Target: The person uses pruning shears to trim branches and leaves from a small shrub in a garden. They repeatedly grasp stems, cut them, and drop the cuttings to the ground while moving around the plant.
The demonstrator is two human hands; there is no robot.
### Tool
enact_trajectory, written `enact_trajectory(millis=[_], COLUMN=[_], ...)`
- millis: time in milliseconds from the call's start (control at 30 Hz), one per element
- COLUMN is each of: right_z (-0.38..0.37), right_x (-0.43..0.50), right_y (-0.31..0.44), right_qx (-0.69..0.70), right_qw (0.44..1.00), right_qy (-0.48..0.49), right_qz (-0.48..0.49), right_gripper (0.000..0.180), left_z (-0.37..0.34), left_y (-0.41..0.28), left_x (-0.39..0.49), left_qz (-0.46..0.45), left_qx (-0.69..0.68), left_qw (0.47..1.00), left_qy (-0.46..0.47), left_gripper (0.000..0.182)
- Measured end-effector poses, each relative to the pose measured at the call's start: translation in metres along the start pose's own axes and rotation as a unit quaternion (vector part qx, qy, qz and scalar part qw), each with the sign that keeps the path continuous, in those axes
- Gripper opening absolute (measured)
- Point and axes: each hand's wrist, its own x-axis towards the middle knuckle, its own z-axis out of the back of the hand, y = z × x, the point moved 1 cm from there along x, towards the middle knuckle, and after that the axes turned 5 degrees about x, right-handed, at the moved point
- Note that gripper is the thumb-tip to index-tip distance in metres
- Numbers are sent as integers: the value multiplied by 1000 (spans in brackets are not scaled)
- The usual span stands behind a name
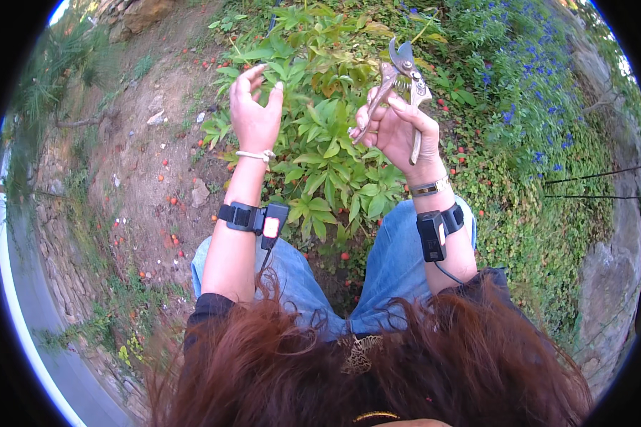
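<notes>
A pair of bypass pruning shears rests in my right hand, blades up and apart, with a coil spring showing between the handles. The fingers wrap one handle, and the other lies against the thumb side. My left hand is raised at the left side of a leafy green plant, its fingers apart and holding nothing. Whether it touches the leaves I cannot tell. The plant stands between and below both hands, with some yellowing leaves near its top.
Bare soil dotted with small red fruits slopes away on the left. Low ground cover and blue-flowered plants grow on the right, before a large rock. A paved strip runs along the far left. My knees are bent below.
</notes>
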Motion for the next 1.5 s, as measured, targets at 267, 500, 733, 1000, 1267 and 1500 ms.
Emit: enact_trajectory(millis=[267,500,733,1000,1267,1500], right_z=[29,50,76,111,106,61], right_x=[-19,-35,-33,-34,-116,-187], right_y=[12,28,62,77,31,-67], right_qx=[-12,-32,36,82,130,285], right_qw=[998,995,994,993,988,954], right_qy=[13,48,100,87,73,-12], right_qz=[-55,-83,19,17,-28,-89], right_gripper=[38,44,43,51,56,54], left_z=[-53,-75,-33,-59,-84,-71], left_y=[-38,-18,-53,-87,-68,-33], left_x=[-26,-56,2,-37,-65,-50], left_qz=[-118,14,-30,-103,-188,-207], left_qx=[215,322,434,263,419,302], left_qw=[942,786,726,856,705,754], left_qy=[231,527,532,434,541,545], left_gripper=[53,52,28,47,63,54])
